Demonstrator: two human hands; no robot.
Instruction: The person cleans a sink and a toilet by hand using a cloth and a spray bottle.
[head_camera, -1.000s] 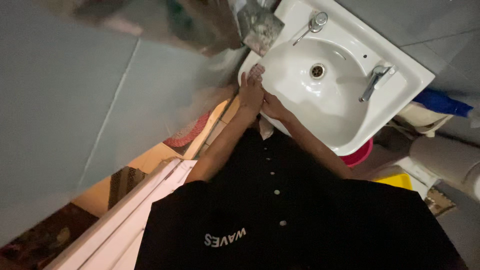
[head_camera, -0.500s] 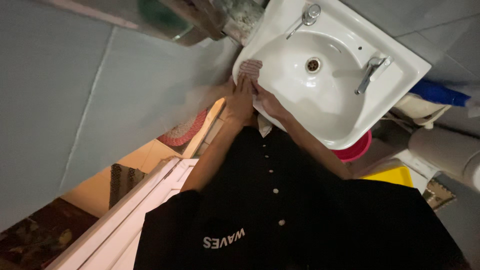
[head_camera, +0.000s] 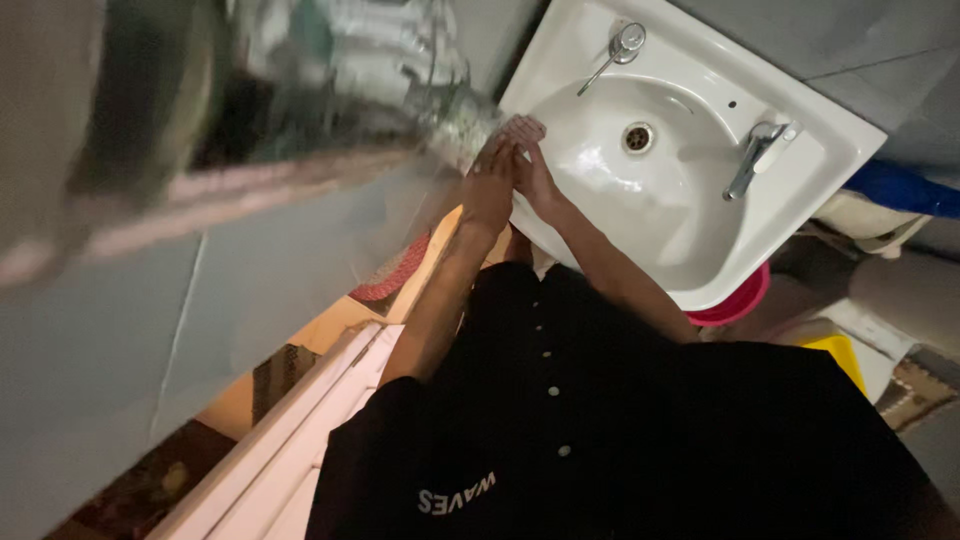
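Observation:
A white wash basin (head_camera: 800, 110) fills the upper right of the head view. A small pinkish cloth (head_camera: 522, 126) lies on its near-left rim. My left hand (head_camera: 488, 182) rests flat on the rim with its fingertips on the cloth. My right hand (head_camera: 537, 176) lies right beside it, touching it, fingers also reaching the cloth. Both forearms run down to my black buttoned shirt (head_camera: 600, 430). The basin bowl looks wet, with a drain (head_camera: 637, 137) in its middle.
Two metal taps (head_camera: 625, 45) (head_camera: 755, 155) stand on the basin rim. A red tub (head_camera: 738, 302) sits under the basin, with a yellow object (head_camera: 848, 358) and a blue item (head_camera: 900, 190) to the right. A white door frame (head_camera: 290, 440) and round rug (head_camera: 392, 275) lie left.
My hands and the cloth have slid a little along the basin rim toward its far corner. The view has swung, bringing a blurred shelf into the upper left.

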